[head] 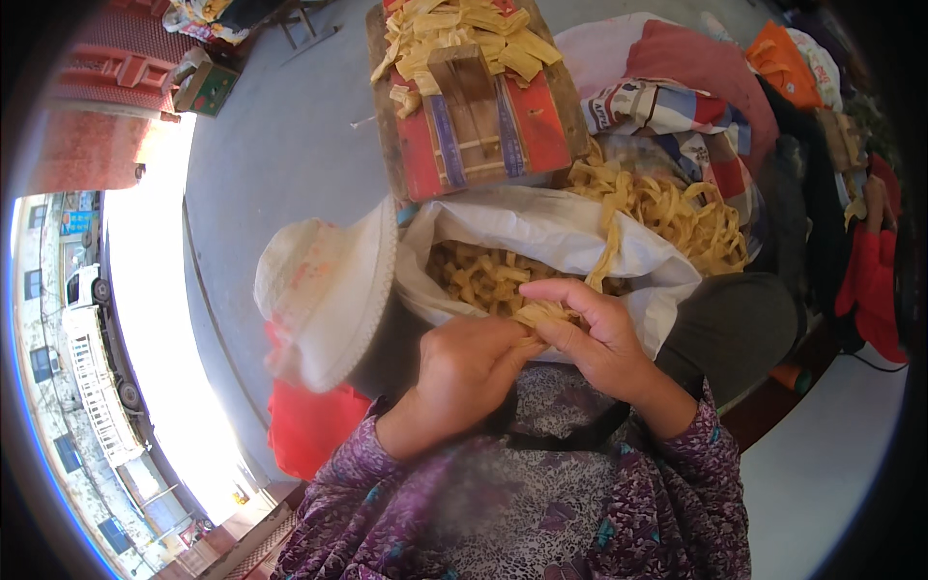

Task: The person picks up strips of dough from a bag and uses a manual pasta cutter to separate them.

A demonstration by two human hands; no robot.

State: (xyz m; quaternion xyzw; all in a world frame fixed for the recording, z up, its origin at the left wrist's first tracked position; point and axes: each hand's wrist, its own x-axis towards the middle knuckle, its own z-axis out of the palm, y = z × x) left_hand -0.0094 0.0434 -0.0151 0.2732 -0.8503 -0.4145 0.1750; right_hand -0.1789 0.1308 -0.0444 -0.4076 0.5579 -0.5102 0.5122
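Note:
Above the mouth of a white sack (558,225), my left hand (464,362) and my right hand (598,344) meet over a bunched yellow strip (540,313), which looks like tofu skin. Left fingers are curled tight around its lower end. My right thumb presses on it from the other side, while the right index finger stretches out above. Inside the sack lie many short, knotted-looking yellow pieces (486,272). A long loose strip (605,246) hangs over the sack's far rim, leading to a heap of long yellow strips (674,210).
Beyond the sack, a red-topped wooden board (536,123) carries flat yellow pieces (464,32) and a wooden block (464,87) with purple bands. A pale brimmed hat (326,290) rests at left, above red cloth (315,428). Patterned fabric (674,116) borders the heap. Another person's hand (875,203) shows far right.

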